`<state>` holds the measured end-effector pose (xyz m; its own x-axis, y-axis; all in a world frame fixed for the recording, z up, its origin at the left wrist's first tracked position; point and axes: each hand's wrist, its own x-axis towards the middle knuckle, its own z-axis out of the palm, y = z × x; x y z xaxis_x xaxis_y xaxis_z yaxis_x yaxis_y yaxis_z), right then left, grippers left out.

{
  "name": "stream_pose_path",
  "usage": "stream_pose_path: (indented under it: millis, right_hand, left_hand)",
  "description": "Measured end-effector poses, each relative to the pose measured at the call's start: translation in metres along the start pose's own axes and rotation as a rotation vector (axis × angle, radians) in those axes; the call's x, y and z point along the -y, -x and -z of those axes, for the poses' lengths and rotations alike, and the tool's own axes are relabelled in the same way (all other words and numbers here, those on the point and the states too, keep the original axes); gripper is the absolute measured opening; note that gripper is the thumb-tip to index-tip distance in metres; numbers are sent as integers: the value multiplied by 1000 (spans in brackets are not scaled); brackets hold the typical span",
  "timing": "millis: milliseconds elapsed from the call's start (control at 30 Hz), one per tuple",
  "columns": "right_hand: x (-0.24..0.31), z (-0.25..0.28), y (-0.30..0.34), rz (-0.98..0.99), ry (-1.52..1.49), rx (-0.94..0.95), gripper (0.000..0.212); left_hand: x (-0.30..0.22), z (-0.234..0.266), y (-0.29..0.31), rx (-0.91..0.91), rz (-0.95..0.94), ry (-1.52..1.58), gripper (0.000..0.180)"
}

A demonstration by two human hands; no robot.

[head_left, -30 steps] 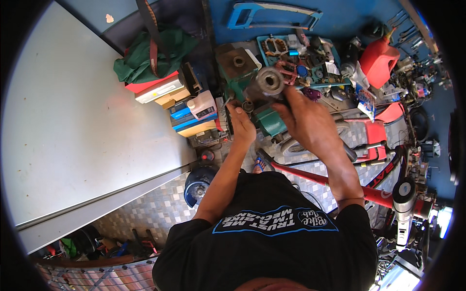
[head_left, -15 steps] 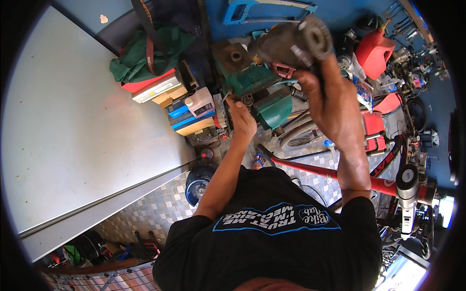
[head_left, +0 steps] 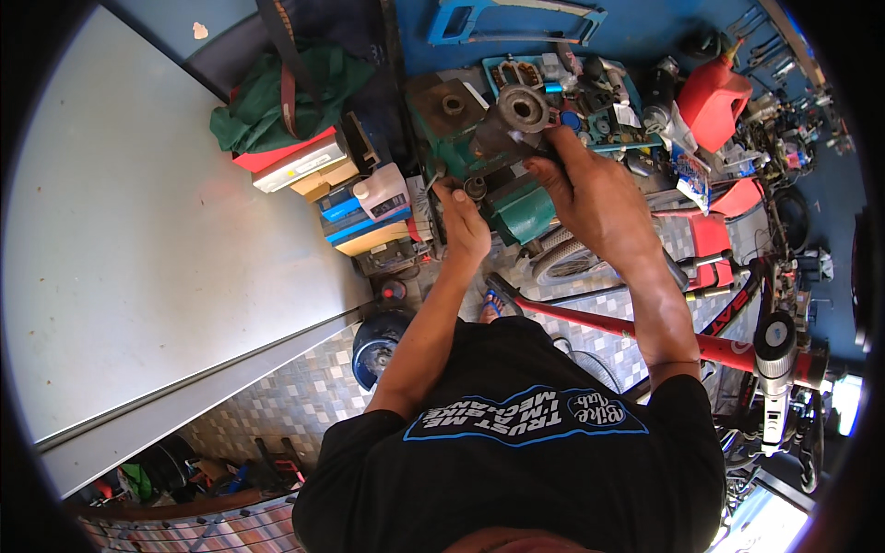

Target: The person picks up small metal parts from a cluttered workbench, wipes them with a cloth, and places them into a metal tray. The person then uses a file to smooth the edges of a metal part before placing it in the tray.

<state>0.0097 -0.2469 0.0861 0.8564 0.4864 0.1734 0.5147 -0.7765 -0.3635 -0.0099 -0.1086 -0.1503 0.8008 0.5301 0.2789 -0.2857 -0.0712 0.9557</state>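
My right hand [head_left: 604,198] grips a dark mallet [head_left: 502,129] with a thick cylindrical head and a round, recessed end face. Most of its handle is hidden by the hand. The mallet's head is over a green bench vise [head_left: 524,214], covering part of it from view. At the vise's left side my left hand [head_left: 464,221] is closed, fingertips together beside a small round metal part [head_left: 475,187] at the jaws. What those fingers hold, if anything, I cannot make out.
Beside the vise lies a tray of small parts [head_left: 516,69]. A red fuel can [head_left: 712,101] stands farther right, a blue hacksaw frame [head_left: 452,23] hangs behind. Boxes and a white bottle [head_left: 381,192] sit left. A red bicycle frame [head_left: 590,320] crosses the right side.
My right hand has brought the mallet down and leftward, from above the vise's right side to over its middle. My left hand has stayed in nearly the same place.
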Motion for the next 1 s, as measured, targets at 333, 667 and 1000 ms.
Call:
stream_pose_path:
  millis: [333, 667, 1000]
  right_hand:
    - [-12, 14, 17, -79, -115, -79, 34]
    - [-38, 7, 20, -110, -141, -94, 40]
    - [-36, 1, 14, -107, -203, -15, 37]
  left_hand:
    - [-23, 19, -9, 47, 174, 60, 48]
    - [-3, 18, -8, 126, 69, 35, 47]
    - [9, 34, -4, 254, 147, 63, 61]
